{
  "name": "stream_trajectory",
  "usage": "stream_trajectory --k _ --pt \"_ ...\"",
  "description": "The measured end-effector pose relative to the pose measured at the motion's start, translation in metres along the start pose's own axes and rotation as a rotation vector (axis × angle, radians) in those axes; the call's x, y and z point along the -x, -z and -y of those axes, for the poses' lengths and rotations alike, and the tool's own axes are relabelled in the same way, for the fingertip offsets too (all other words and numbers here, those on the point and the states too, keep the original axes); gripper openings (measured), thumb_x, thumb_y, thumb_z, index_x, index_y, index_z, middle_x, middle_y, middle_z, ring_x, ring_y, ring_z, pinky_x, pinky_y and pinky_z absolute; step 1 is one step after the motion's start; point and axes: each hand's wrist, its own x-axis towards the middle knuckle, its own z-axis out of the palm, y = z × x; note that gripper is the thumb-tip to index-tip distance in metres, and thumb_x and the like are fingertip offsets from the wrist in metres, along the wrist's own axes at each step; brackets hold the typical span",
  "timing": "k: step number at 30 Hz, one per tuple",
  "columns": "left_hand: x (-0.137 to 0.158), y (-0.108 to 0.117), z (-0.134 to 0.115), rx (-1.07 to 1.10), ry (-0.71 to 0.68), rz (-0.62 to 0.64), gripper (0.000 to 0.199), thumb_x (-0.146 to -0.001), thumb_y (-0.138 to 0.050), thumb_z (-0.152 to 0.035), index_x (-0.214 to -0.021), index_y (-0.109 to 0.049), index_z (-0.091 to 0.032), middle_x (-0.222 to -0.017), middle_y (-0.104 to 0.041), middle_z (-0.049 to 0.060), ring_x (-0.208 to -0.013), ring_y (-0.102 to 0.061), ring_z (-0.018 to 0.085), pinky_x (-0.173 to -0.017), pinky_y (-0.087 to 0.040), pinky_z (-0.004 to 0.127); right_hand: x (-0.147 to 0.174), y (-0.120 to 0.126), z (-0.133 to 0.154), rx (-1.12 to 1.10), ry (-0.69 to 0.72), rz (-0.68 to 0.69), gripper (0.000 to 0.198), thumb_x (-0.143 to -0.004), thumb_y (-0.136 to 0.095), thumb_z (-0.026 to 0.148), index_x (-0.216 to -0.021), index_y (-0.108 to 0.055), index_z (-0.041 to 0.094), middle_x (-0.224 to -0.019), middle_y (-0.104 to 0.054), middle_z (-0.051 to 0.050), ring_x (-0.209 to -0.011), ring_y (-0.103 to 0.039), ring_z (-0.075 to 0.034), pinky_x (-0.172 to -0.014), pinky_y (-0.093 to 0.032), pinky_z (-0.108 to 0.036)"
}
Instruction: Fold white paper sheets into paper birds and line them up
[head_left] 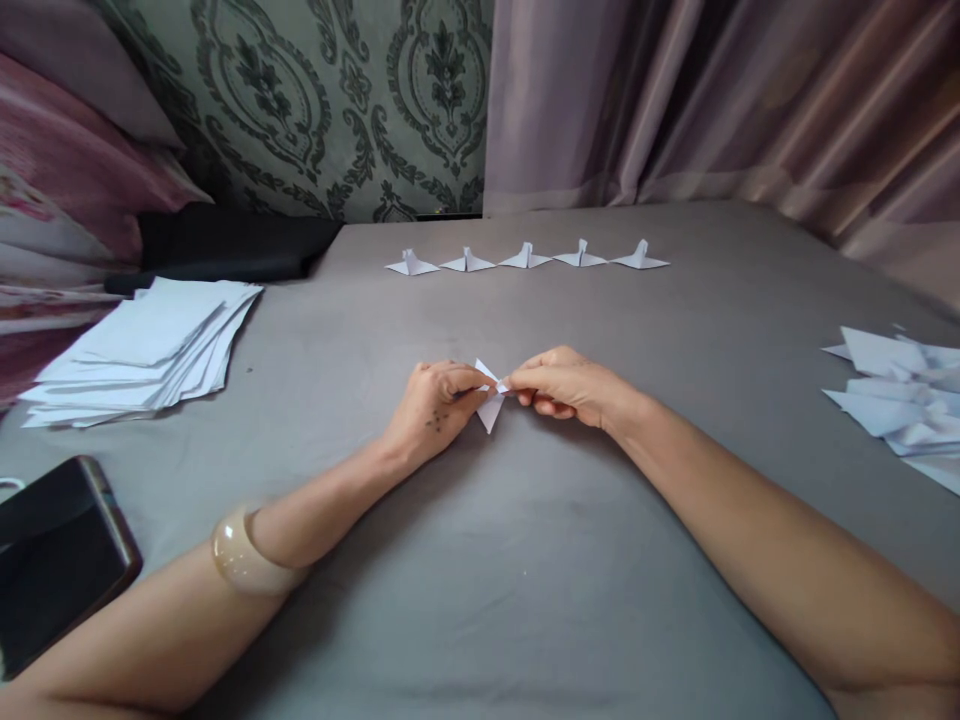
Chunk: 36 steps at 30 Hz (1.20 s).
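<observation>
Looking at a small folded paper piece (490,414), on the near side of the row of five paper figures (527,258). Pinched from both sides: left hand (435,402) gripping with thumb and fingertips, right hand (566,385) nipping the other side, pointed flaps poking out in between. Can't tell about contact with the grey cloth (517,560) underneath. Should handle feather-light, probably crisp along the folds and bendy out at the tips. Not likely slippery, just super easy to crease or tear. Would take hold at the layered middle, fingertips only, and go easy on those thin points. Also worth noting: white paper stack (150,335) left of that row.
</observation>
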Motion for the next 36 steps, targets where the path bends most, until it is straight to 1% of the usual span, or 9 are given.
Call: stream_trajectory --k 4,11,17,21,27,29,31,34,36 --pt "-0.001 -0.001 0.0 0.022 0.025 -0.02 0.02 -0.087 -0.057 -0.018 -0.088 -0.077 -0.022 -0.089 -0.076 0.001 -0.082 -0.066 0.016 -0.073 -0.045 0.026 0.0 0.001 -0.001 -0.019 -0.009 0.008 0.013 -0.07 -0.065 0.022 -0.061 -0.059 0.014 -0.057 -0.054 0.002 -0.039 -0.04 -0.002 -0.029 -0.021 -0.014" --pt "-0.001 -0.002 -0.004 0.121 0.082 -0.069 0.017 -0.084 -0.059 -0.022 -0.082 -0.076 -0.02 -0.082 -0.075 0.002 -0.074 -0.066 0.015 -0.068 -0.045 0.024 -0.002 0.0 -0.002 -0.062 -0.001 -0.011 0.013 -0.072 -0.067 0.022 -0.064 -0.063 0.013 -0.056 -0.054 0.001 -0.039 -0.042 -0.003 -0.028 -0.021 -0.014" --pt "0.0 -0.007 0.002 0.236 0.188 -0.146 0.018 -0.084 -0.061 -0.029 -0.084 -0.076 -0.019 -0.081 -0.075 0.001 -0.073 -0.066 0.015 -0.065 -0.045 0.023 -0.002 0.0 -0.005 -0.18 0.011 -0.097 0.01 -0.076 -0.062 0.02 -0.069 -0.065 0.013 -0.055 -0.053 0.002 -0.038 -0.042 -0.003 -0.029 -0.023 -0.015" --pt "-0.001 -0.008 0.006 0.22 0.24 -0.255 0.016 -0.081 -0.065 -0.03 -0.08 -0.076 -0.02 -0.082 -0.075 0.002 -0.074 -0.066 0.016 -0.068 -0.048 0.024 0.0 -0.003 -0.006 -0.16 0.045 -0.126 0.011 -0.077 -0.06 0.02 -0.07 -0.065 0.012 -0.055 -0.053 0.003 -0.037 -0.043 -0.003 -0.03 -0.024 -0.015" --pt "-0.004 -0.006 0.013 0.138 0.264 -0.407 0.012 -0.078 -0.066 -0.027 -0.079 -0.077 -0.021 -0.085 -0.075 0.004 -0.086 -0.066 0.021 -0.079 -0.048 0.03 0.001 -0.007 -0.004 -0.127 0.048 -0.125 0.013 -0.08 -0.058 0.02 -0.072 -0.064 0.012 -0.056 -0.053 0.002 -0.037 -0.044 -0.003 -0.031 -0.025 -0.016" --pt "-0.005 -0.006 0.016 0.093 0.273 -0.408 0.014 -0.079 -0.064 -0.027 -0.079 -0.076 -0.021 -0.082 -0.074 0.004 -0.084 -0.064 0.02 -0.078 -0.048 0.03 0.002 -0.007 -0.003 -0.121 0.05 -0.126 0.013 -0.08 -0.057 0.02 -0.072 -0.064 0.012 -0.055 -0.053 0.003 -0.037 -0.044 -0.003 -0.031 -0.025 -0.016" --pt "-0.006 -0.007 0.017 0.055 0.285 -0.366 0.017 -0.081 -0.061 -0.028 -0.082 -0.076 -0.02 -0.079 -0.073 0.004 -0.078 -0.062 0.019 -0.075 -0.047 0.03 0.003 -0.007 -0.002 -0.109 0.055 -0.128 0.013 -0.08 -0.057 0.019 -0.071 -0.063 0.012 -0.055 -0.053 0.003 -0.037 -0.043 -0.003 -0.031 -0.025 -0.016" --pt "-0.005 -0.007 0.015 0.014 0.312 -0.306 0.021 -0.079 -0.062 -0.03 -0.093 -0.073 -0.019 -0.082 -0.069 0.004 -0.073 -0.058 0.016 -0.072 -0.046 0.028 0.005 -0.008 -0.002 -0.088 0.068 -0.132 0.013 -0.08 -0.057 0.018 -0.07 -0.062 0.013 -0.055 -0.053 0.003 -0.036 -0.043 -0.004 -0.031 -0.025 -0.017" --pt "-0.003 -0.006 0.013 0.016 0.324 -0.31 0.03 -0.076 -0.065 -0.03 -0.103 -0.069 -0.018 -0.087 -0.067 0.003 -0.074 -0.057 0.015 -0.07 -0.046 0.026 0.005 -0.009 -0.004 -0.076 0.079 -0.137 0.011 -0.079 -0.057 0.018 -0.07 -0.062 0.013 -0.055 -0.053 0.003 -0.036 -0.043 -0.004 -0.031 -0.026 -0.018"
